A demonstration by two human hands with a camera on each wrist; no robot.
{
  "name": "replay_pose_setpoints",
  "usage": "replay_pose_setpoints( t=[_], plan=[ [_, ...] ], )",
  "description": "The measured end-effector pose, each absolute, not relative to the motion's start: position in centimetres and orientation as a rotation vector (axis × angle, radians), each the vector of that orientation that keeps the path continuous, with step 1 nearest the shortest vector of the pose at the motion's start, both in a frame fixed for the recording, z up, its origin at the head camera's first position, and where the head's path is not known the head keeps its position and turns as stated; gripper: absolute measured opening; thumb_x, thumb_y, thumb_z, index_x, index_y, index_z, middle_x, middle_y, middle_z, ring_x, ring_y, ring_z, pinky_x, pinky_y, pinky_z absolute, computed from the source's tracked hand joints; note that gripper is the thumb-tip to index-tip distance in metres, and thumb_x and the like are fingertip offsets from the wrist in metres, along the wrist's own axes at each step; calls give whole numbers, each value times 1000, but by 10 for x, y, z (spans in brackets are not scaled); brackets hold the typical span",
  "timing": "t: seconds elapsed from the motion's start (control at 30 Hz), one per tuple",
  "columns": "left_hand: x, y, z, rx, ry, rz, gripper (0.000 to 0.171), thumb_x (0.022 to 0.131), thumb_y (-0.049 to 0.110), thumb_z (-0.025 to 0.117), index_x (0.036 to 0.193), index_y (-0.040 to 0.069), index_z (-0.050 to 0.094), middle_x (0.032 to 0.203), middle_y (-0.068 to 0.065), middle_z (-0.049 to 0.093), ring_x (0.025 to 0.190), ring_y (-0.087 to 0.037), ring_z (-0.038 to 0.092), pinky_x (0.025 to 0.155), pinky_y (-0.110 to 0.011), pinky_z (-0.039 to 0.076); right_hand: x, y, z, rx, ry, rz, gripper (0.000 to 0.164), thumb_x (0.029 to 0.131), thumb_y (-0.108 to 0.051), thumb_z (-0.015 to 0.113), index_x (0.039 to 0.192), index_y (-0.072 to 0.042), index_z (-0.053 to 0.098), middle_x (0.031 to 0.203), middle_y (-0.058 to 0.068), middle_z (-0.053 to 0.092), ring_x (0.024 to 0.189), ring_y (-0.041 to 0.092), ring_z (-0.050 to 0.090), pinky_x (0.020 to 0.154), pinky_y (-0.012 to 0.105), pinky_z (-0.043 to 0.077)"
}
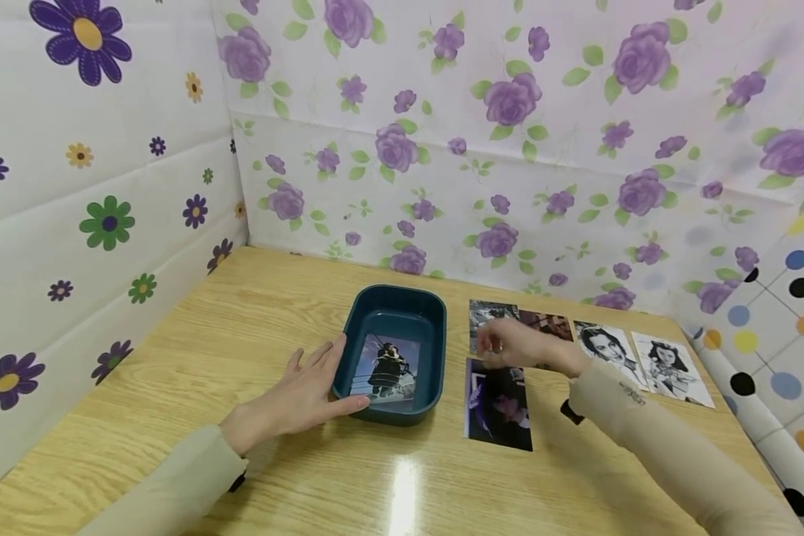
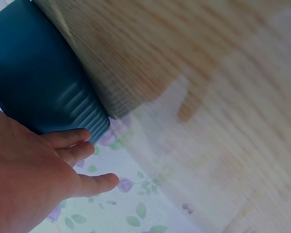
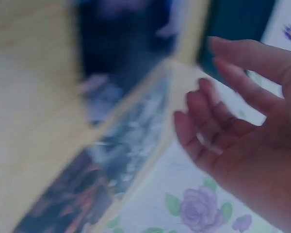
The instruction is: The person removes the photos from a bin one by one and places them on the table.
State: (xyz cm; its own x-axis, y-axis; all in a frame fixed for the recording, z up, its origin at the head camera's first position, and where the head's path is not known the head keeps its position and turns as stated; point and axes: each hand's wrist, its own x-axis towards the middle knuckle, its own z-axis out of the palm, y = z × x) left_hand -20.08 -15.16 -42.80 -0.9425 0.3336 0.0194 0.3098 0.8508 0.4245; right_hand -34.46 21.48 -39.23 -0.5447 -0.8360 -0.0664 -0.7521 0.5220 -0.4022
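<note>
A dark teal rectangular tub (image 1: pixel 434 350) stands on the table with a photo print (image 1: pixel 387 372) of a dark-clothed figure lying in it. My left hand (image 1: pixel 291 398) touches the tub's left side, fingers extended; the left wrist view shows this hand (image 2: pixel 34 179) against the ribbed outer wall. Over the prints right of the tub is my right hand (image 1: pixel 525 346), fingers loosely bent, holding nothing; the right wrist view shows the same hand (image 3: pixel 252 126). Below it lies a dark purple print (image 1: pixel 499 413). Behind are a grey print (image 1: pixel 492 311) and a brownish print (image 1: pixel 554 323), both partly covered by the hand.
Farther right lie a black-and-white portrait print (image 1: pixel 606 344) and a black-and-white print of a figure (image 1: pixel 671 366). The wooden table (image 1: pixel 261 305) meets flower-patterned cloth (image 1: pixel 442 186) at the back and left, and dotted cloth (image 1: pixel 770 335) at the right.
</note>
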Motion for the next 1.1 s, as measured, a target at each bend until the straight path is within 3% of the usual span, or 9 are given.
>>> replay_pose_setpoints(
  t=[0.1, 0.23, 0.37, 0.6, 0.83, 1.1],
  plan=[
    [-201, -151, -427, 521, 2958, 674, 108, 85, 75, 47, 156, 8, 0, 162, -11, 15, 150, -34, 17, 113, -69, 1, -356, 200, -373, -1247, 2456, -734, 6, 90, -10, 67, 96, -8, 66, 86, 7, 64, 73, 20, 59, 67, 27, 50],
    [-199, -154, -429, 511, 2953, 683, 107, 86, 74, 47, 156, 8, 0, 162, -12, 16, 150, -34, 17, 113, -69, 1, -376, 173, -361, -1195, 2381, -873, 14, 90, -12, 68, 102, -4, 66, 92, 9, 66, 82, 24, 62, 74, 30, 54],
    [-199, -155, -430, 504, 2954, 680, 109, 85, 75, 47, 156, 9, -2, 162, -12, 17, 149, -34, 17, 114, -68, 2, -392, 143, -362, -1209, 2309, -815, 22, 88, -13, 70, 107, -2, 66, 96, 6, 68, 87, 22, 64, 80, 33, 54],
    [-200, -153, -430, 497, 2944, 679, 109, 84, 78, 44, 156, 12, -4, 162, -9, 17, 150, -30, 17, 115, -67, 3, -398, 92, -366, -1302, 2161, -542, 21, 87, -8, 71, 107, 0, 68, 99, 12, 69, 87, 20, 65, 78, 28, 54],
    [-201, -151, -429, 513, 2935, 692, 109, 84, 77, 45, 156, 11, -4, 162, -10, 18, 150, -30, 17, 115, -66, 2, -399, 64, -383, -1250, 2088, -364, 18, 83, -7, 75, 100, -1, 69, 93, 13, 67, 73, 13, 57, 68, 22, 49],
    [-200, -155, -429, 516, 2934, 692, 108, 86, 75, 45, 156, 10, -3, 162, -11, 17, 150, -30, 16, 115, -67, 1, -391, 47, -403, -1254, 2164, -209, 31, 74, -26, 85, 94, -9, 69, 85, 6, 64, 68, 11, 48, 63, 22, 40]
  ],
)
